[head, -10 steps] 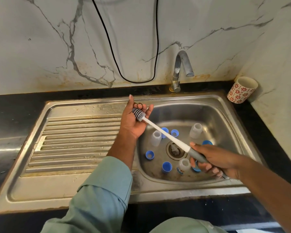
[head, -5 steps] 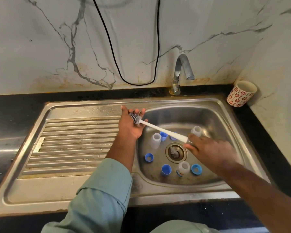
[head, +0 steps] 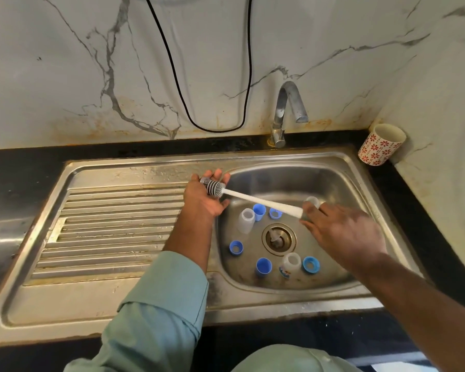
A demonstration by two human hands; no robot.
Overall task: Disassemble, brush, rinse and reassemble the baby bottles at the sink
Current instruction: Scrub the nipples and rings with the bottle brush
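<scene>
Bottle brush (head: pixel 253 198): lies nearly level across the upper left of the sink basin (head: pixel 341 183), grey ribbed head at left, white handle running right. Against the frame half a second earlier, the brush sits flatter and the right hand has slid to the far end of the handle; one second earlier that hand was lower in the basin, gripping the grey grip.

Left hand (head: pixel 206 197): palm up over the basin's left edge, fingers loosely spread, brush head resting in the palm. Fingers are not wrapped round it.

Right hand (head: pixel 341 232): motion-blurred, back toward the camera, fingertips at the handle's right end. Whether they pinch the handle or only touch it, cannot tell.

Bottle parts on the basin floor, all separated: one clear bottle body (head: pixel 246 220) left of the drain (head: pixel 278 239), another (head: pixel 290 263) below it, a third (head: pixel 313 202) partly hidden behind the right hand. Blue caps and rings are scattered round the drain: two (head: pixel 259 211) just below the handle, one (head: pixel 236 247) at left, one (head: pixel 263 265) and one (head: pixel 311 264) near the front.

Surroundings: tap (head: pixel 286 111) behind the basin, ribbed drainboard (head: pixel 113 229) at left, flowered cup (head: pixel 381 145) on the dark table (head: pixel 414 205) at the right corner, black cable (head: pixel 212 76) looping on the marble wall.
</scene>
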